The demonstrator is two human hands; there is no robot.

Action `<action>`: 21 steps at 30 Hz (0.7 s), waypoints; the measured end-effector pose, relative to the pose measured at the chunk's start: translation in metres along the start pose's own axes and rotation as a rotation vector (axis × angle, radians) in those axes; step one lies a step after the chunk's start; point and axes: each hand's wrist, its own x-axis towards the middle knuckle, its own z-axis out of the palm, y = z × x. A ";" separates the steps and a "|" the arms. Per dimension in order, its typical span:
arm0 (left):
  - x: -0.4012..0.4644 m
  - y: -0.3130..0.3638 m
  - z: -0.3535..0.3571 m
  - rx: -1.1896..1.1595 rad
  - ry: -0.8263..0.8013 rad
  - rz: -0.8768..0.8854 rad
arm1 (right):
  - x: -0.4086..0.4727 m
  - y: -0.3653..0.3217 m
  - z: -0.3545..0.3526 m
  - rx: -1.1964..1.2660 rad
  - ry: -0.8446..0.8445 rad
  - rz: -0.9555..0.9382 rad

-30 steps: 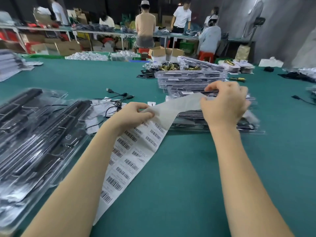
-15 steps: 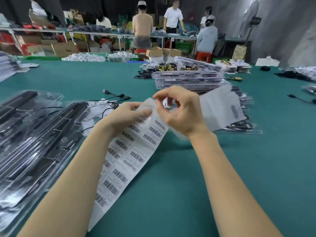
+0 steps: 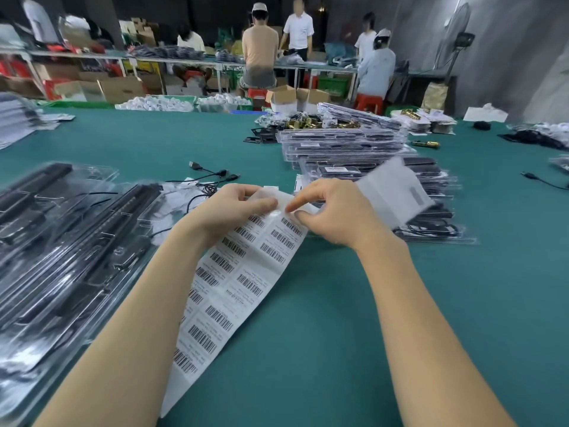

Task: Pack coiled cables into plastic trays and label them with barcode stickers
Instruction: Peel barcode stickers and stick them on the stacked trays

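Note:
A long white sheet of barcode stickers (image 3: 234, 278) hangs from both hands over the green table (image 3: 338, 334). My left hand (image 3: 228, 211) grips the sheet near its top, thumb across the front. My right hand (image 3: 332, 214) pinches at the top row of stickers with fingertip and thumb. The bare end of the backing (image 3: 397, 192) curls away behind my right hand. Clear plastic trays with black cables (image 3: 55, 251) lie at the left. Stacked packed trays (image 3: 348, 149) stand beyond my hands.
Loose black cables (image 3: 212, 177) lie on the table behind my left hand. Gold fittings (image 3: 304, 123) sit past the stack. More cable lies at the far right (image 3: 538, 180). Several people work at benches in the background.
My right hand came in from the stacked trays to the top of the sticker sheet and now pinches there. The freed backing end swung out to the right. The left hand kept its hold.

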 end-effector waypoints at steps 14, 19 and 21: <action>-0.002 0.001 0.001 -0.019 -0.018 -0.055 | 0.002 0.003 -0.002 -0.096 0.035 0.060; -0.002 0.001 0.000 -0.076 -0.030 -0.047 | 0.001 0.008 0.015 0.007 0.027 0.056; -0.002 0.001 -0.002 -0.090 -0.037 -0.043 | 0.001 0.009 0.021 0.146 0.039 0.054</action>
